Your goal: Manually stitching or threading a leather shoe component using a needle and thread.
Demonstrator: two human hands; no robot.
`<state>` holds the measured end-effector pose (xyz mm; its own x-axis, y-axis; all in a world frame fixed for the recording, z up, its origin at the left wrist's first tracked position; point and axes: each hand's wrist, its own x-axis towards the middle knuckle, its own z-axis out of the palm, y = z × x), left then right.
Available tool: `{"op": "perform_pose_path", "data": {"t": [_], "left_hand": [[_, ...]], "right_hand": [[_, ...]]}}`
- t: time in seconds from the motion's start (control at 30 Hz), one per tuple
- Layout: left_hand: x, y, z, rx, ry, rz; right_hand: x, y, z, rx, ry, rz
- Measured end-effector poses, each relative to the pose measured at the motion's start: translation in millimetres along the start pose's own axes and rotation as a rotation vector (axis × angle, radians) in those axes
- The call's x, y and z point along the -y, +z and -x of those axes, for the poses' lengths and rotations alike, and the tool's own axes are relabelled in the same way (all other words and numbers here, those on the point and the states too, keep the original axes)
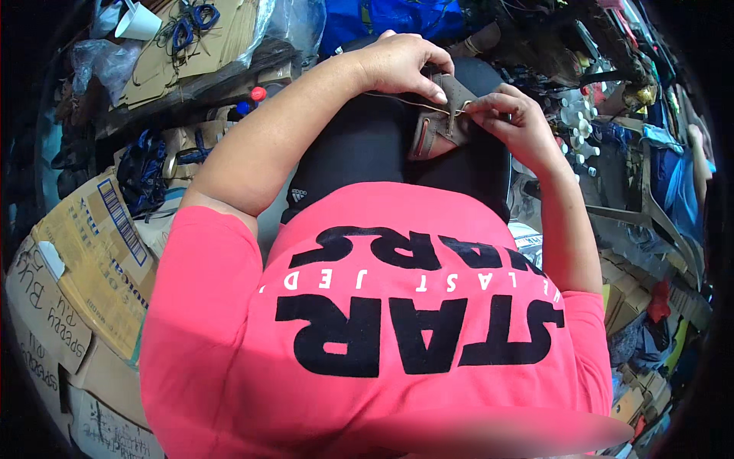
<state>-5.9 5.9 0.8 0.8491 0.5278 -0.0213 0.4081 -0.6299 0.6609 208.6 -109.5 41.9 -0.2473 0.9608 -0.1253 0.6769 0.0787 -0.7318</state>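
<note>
On my lap, between my dark-trousered thighs, rests a brown piece that looks like a shoe upper (pixel 442 144), with a reddish-edged slit on its near side. My left hand (pixel 401 65) is closed over its far left edge, thumb on top and the other fingers partly hidden. A thin tan thread (pixel 409 102) runs from under that hand across the piece to a small knot or loop near its middle. At the right side, my right hand (pixel 516 118) pinches the thread close to the piece, fingertips bent together.
Cardboard boxes (pixel 95 260) stack up at my left. Beyond them, a bench with brown sheets (pixel 172 73) bears blue-handled scissors (pixel 183 34) and a white cup (pixel 139 23). Several small bottles (pixel 577 126) crowd the right, near a dark metal frame (pixel 650 218). Blue plastic (pixel 397 19) lies ahead.
</note>
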Motion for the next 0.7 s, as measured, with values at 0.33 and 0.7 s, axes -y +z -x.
{"op": "perform_pose_path", "data": {"t": [0.33,0.7], "left_hand": [[-4.6,5.2,-1.7,0.004,-0.032,-0.068],[-17.2,19.6,33.0,-0.472,0.032,-0.213]], "right_hand": [[-21.1,14.0,-5.2,-0.094,-0.185,0.084],[-5.9,21.9,1.5,-0.197,-0.333,0.196]]}}
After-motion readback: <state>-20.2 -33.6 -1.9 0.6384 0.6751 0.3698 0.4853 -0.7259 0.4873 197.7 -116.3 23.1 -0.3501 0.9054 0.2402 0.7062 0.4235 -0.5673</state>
